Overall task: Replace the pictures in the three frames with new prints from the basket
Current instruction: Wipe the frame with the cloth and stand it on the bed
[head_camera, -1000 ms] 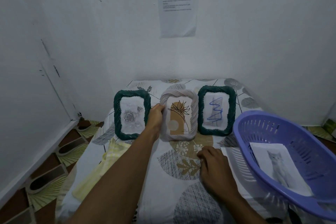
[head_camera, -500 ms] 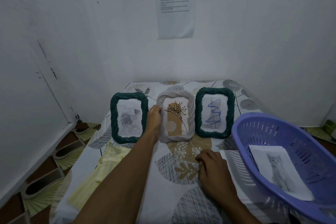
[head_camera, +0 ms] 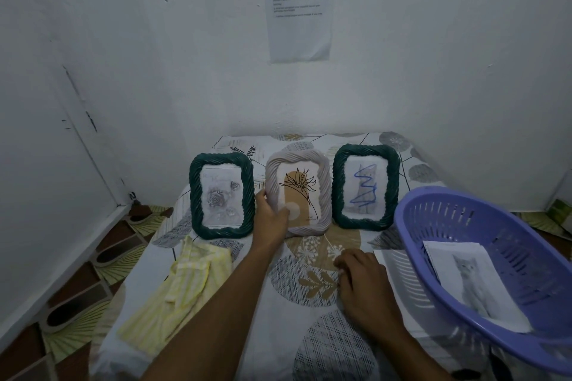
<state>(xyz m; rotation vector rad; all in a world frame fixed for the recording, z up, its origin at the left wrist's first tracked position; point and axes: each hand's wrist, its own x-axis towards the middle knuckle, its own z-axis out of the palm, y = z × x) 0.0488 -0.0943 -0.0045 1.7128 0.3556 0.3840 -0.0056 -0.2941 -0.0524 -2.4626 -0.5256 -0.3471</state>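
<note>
Gripping the pale middle frame, left hand tilts it.

three frames in a row behind the cloth, basket at right, print inside

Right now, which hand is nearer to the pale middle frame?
The left. The left hand grips the pale middle frame at its lower left edge. The right hand rests on the patterned cloth in front of the frame, apart from it.
</note>
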